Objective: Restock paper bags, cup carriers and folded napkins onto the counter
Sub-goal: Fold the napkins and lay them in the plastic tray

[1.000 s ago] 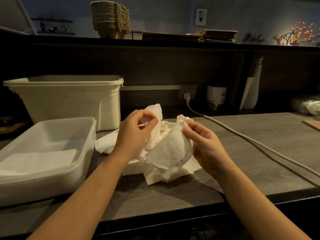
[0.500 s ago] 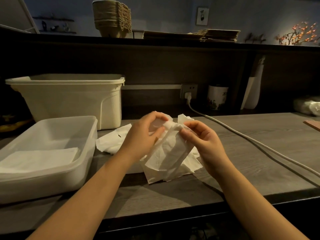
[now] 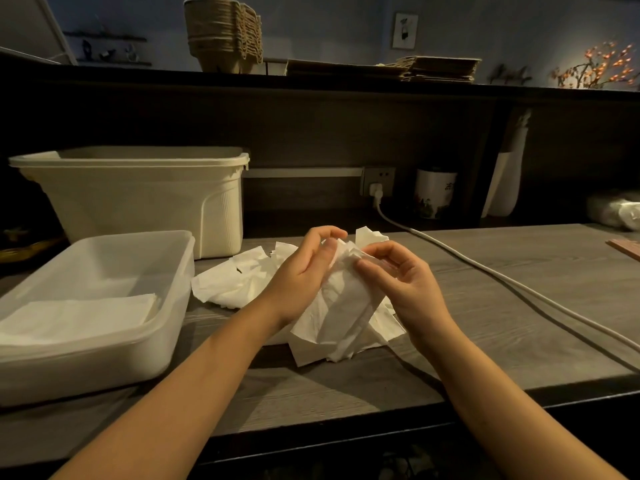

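Napkins [image 3: 79, 313], folded flat, lay in a clear tub [image 3: 104, 239] far left of the grip, and the tub's near wall sat close to the counter's front edge. Behind it, left of and beyond the hands, stood a cream bin [image 3: 138, 209]. High above that side, on the upper shelf, rose a stack of cup carriers [image 3: 221, 32]. Between the tub and the grip, loose sheets [image 3: 235, 282] lay rumpled on the counter [image 3: 502, 341], just left of the left hand [image 3: 304, 271].

That hand's thumb and curled fingers pinched the upper end of a crumpled napkin [image 3: 343, 306]. The right hand [image 3: 405, 282] pinched the same end from the other side, so the two sets of fingertips almost met. From this shared pinch the napkin's long axis ran down and toward the person. Its bunched top pointed away at the back panel, and its lower corners spread over the counter and the other sheets beneath. A bare strip of wood separated that lower end from the front edge.

Above and right of the grip, flat paper bags [image 3: 440, 69] lay stacked on the shelf. Right of the right hand, open wood reached as far as a white cord [image 3: 491, 271], which ran diagonally from a wall socket [image 3: 377, 181] behind the grip toward the near right edge.
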The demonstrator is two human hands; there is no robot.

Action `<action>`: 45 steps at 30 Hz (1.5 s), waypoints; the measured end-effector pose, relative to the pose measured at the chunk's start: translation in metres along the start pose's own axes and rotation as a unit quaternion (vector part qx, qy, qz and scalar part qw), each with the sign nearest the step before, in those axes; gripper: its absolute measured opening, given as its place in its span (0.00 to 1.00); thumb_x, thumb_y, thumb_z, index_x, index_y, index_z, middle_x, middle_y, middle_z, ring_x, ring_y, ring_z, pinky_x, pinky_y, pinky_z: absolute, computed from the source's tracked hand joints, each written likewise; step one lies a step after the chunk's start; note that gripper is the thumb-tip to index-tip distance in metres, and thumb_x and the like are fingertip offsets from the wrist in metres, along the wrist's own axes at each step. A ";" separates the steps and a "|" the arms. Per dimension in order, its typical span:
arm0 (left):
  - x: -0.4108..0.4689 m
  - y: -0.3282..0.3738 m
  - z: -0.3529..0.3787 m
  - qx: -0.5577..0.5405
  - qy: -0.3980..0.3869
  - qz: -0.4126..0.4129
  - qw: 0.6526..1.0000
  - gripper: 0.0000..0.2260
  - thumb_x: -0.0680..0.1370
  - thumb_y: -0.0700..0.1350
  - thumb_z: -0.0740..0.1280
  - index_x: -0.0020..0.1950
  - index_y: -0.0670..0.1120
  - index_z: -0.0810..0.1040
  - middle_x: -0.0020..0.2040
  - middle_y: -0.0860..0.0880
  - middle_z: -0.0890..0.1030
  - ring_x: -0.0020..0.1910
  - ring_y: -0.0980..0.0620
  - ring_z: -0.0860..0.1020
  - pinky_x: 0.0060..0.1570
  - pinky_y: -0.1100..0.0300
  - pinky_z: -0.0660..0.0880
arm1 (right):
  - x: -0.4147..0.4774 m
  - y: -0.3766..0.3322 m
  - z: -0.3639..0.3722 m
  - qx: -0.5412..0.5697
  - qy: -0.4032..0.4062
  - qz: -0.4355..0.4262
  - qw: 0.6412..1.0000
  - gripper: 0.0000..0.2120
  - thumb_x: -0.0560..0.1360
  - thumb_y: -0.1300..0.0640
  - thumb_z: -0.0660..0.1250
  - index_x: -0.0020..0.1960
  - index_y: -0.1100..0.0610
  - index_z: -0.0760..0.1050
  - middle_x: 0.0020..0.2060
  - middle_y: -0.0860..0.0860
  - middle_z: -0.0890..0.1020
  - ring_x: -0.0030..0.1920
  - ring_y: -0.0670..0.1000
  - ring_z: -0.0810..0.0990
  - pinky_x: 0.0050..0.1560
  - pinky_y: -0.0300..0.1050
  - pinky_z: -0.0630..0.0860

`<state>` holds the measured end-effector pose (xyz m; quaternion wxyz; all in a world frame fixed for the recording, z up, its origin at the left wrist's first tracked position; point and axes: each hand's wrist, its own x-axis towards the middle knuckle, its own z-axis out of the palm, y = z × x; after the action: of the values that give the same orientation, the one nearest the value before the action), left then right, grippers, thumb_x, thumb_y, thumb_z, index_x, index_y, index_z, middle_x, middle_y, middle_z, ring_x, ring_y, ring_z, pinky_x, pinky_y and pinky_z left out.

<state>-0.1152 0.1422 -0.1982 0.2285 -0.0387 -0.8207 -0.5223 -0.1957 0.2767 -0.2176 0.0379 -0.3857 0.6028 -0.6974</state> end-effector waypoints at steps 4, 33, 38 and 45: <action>-0.001 -0.003 0.003 0.036 -0.056 0.012 0.998 0.22 0.76 0.45 0.67 0.61 0.63 0.59 0.53 0.62 0.73 0.49 0.66 0.76 0.47 0.68 0.77 | 0.000 0.000 -0.001 0.025 -0.001 0.014 1.000 0.02 0.70 0.55 0.68 0.43 0.51 0.77 0.41 0.46 0.82 0.46 0.47 0.81 0.44 0.42 0.79; 0.003 -0.013 -0.017 0.310 -0.038 -0.012 0.950 0.13 0.77 0.51 0.64 0.62 0.59 0.71 0.54 0.55 0.78 0.43 0.55 0.77 0.48 0.55 0.76 | 0.012 -0.007 -0.035 -0.331 -0.122 0.067 0.933 0.07 0.75 0.55 0.66 0.52 0.51 0.70 0.43 0.42 0.76 0.47 0.46 0.77 0.46 0.39 0.76; 0.001 -0.013 -0.013 0.341 -0.066 0.000 0.938 0.19 0.78 0.55 0.62 0.68 0.61 0.64 0.67 0.59 0.71 0.51 0.58 0.75 0.52 0.61 0.71 | 0.004 0.005 -0.034 -0.336 -0.151 0.031 0.929 0.21 0.74 0.52 0.67 0.63 0.40 0.63 0.53 0.38 0.71 0.50 0.44 0.76 0.50 0.41 0.78; 0.004 -0.011 -0.013 0.359 -0.059 0.043 0.931 0.17 0.81 0.52 0.51 0.69 0.56 0.68 0.65 0.59 0.71 0.61 0.59 0.70 0.54 0.63 0.69 | -0.002 0.010 -0.033 -0.361 -0.135 -0.064 0.920 0.26 0.76 0.53 0.65 0.64 0.35 0.54 0.51 0.29 0.65 0.52 0.27 0.66 0.51 0.21 0.65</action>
<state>-0.1183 0.1253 -0.2013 0.2007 -0.0201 -0.9629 -0.1794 -0.2174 0.3021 -0.2262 -0.0679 -0.5013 0.7771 -0.3745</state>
